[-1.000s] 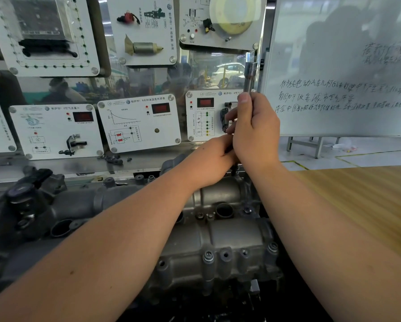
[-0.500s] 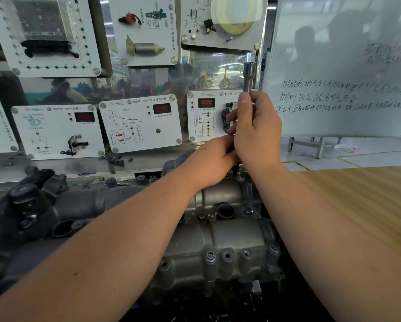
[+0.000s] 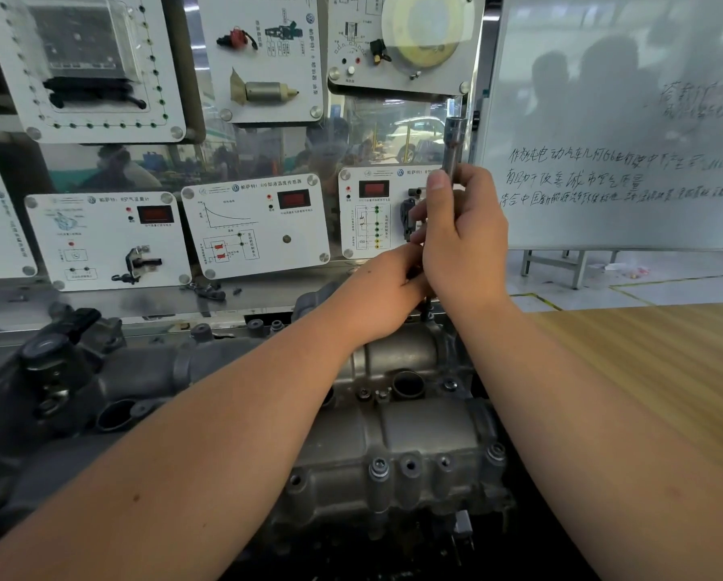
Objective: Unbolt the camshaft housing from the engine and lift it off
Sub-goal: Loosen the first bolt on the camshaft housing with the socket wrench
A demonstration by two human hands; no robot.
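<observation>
The grey cast camshaft housing (image 3: 414, 446) lies on top of the engine (image 3: 79, 392) in the lower middle, with bolts along its near edge. My right hand (image 3: 464, 241) grips the upright metal socket wrench (image 3: 451, 140), thumb up along its shaft, above the housing's far right corner. My left hand (image 3: 387, 293) is curled around the tool's lower end just below the right hand; what its fingers touch is hidden.
White training panels (image 3: 255, 228) with sensors stand on a board right behind the engine. A whiteboard (image 3: 619, 119) with writing stands at the right. A wooden tabletop (image 3: 653, 362) stretches to the right of the engine.
</observation>
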